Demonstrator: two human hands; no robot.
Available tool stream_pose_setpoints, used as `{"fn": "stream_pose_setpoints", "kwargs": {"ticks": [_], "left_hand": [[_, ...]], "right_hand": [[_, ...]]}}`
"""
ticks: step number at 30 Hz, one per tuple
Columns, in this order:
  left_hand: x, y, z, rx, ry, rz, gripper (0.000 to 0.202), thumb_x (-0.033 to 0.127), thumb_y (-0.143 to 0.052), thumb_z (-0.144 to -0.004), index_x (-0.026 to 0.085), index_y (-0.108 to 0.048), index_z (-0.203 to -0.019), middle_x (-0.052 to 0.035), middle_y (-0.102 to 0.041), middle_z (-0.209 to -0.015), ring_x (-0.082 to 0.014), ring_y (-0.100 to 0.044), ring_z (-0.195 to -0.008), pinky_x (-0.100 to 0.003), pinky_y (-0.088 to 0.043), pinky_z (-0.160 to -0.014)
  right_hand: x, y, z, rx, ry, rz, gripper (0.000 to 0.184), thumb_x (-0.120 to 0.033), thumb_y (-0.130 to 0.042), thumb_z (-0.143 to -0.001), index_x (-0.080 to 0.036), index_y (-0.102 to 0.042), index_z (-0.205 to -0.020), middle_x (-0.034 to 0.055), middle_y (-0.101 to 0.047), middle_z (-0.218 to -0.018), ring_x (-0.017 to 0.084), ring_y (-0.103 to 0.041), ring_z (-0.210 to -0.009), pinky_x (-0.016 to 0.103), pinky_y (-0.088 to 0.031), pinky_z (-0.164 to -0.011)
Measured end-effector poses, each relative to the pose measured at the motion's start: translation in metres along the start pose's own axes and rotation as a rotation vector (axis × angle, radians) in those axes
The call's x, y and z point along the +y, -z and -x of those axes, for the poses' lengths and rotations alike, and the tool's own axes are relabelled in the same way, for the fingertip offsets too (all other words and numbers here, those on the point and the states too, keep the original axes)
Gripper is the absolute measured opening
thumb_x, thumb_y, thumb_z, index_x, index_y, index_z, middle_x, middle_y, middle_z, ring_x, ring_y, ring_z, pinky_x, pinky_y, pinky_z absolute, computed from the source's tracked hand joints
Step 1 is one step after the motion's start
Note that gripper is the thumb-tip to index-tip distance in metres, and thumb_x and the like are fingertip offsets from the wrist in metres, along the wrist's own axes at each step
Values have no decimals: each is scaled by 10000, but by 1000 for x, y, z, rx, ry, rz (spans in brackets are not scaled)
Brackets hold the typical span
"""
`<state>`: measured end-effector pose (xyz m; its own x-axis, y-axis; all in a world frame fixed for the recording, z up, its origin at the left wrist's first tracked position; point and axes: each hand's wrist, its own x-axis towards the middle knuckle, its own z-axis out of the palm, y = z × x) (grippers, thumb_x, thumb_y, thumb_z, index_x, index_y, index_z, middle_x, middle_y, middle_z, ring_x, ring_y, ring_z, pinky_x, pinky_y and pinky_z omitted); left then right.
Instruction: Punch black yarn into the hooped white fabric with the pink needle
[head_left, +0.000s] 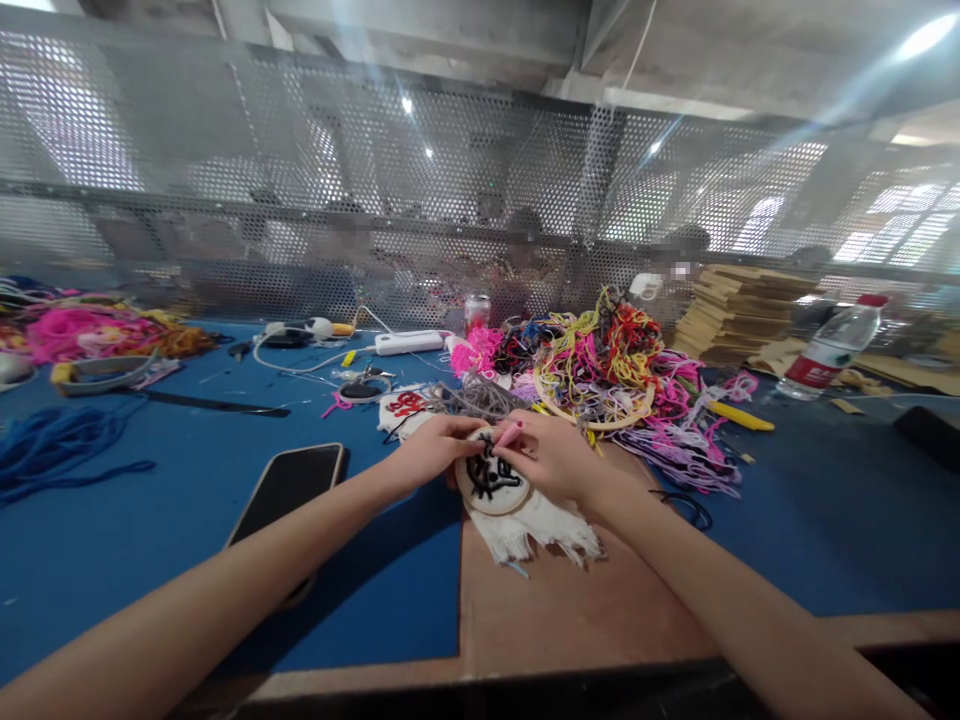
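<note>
My left hand (pixel 435 450) is closed on the left edge of a round embroidery hoop (pixel 496 512), thumb over the top. White cloth (pixel 536 528) stretched in the hoop carries a thick black yarn design (pixel 487 480), and its frayed end hangs out toward me. My right hand (pixel 559 460) grips a pink punch needle (pixel 510 434) over the upper part of the cloth; the tip is hidden by the fingers. Just behind my left hand lies another white cloth piece with red stitching (pixel 405 404).
A tangled heap of coloured yarn (pixel 600 350) rises behind the hoop. To the left are a phone (pixel 292 490), blue yarn (pixel 60 445) and a white power strip (pixel 409 343). A water bottle (pixel 832 350) and stacked brown cardboard (pixel 735 310) stand right. Perforated metal screens (pixel 450 180) line the back.
</note>
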<state>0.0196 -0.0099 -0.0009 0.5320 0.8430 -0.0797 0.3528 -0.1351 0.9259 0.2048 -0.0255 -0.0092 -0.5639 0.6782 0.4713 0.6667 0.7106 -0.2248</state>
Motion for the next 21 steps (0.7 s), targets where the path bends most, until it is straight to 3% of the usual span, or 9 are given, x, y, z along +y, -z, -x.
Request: {"fn": "stream_pose_setpoints", "kwargs": {"ticks": [3,11,21], "left_hand": [[0,-1,-1,37,43,11,370,195,-514,-729,142,-585,-1089,2,-544,-616,-77,-461,-406,-204,-433,-377],[-2,0,-2,42,40,19,342,210,-534,-723,135,-596,-1051,18,-524,-596,-76,-451,-419,-199,-415,-384],[-4,0,-3,38,48,-12,335,224,-516,-737,137,-581,-1054,5,-531,-635,-77,-448,-439,-196,-410,-388]], "right_hand": [[-1,1,0,1,-54,-40,182,-283,-410,-871,-175,-553,-897,42,-612,-860,150,-569,-759,238,-378,-681],[-4,7,-1,6,-145,-61,203,-293,-326,-894,-178,-491,-918,49,-612,-836,182,-565,-755,277,-385,-685],[-2,7,0,32,-131,-78,185,-287,-306,-897,-180,-456,-915,34,-597,-797,173,-570,-732,278,-389,-689]]}}
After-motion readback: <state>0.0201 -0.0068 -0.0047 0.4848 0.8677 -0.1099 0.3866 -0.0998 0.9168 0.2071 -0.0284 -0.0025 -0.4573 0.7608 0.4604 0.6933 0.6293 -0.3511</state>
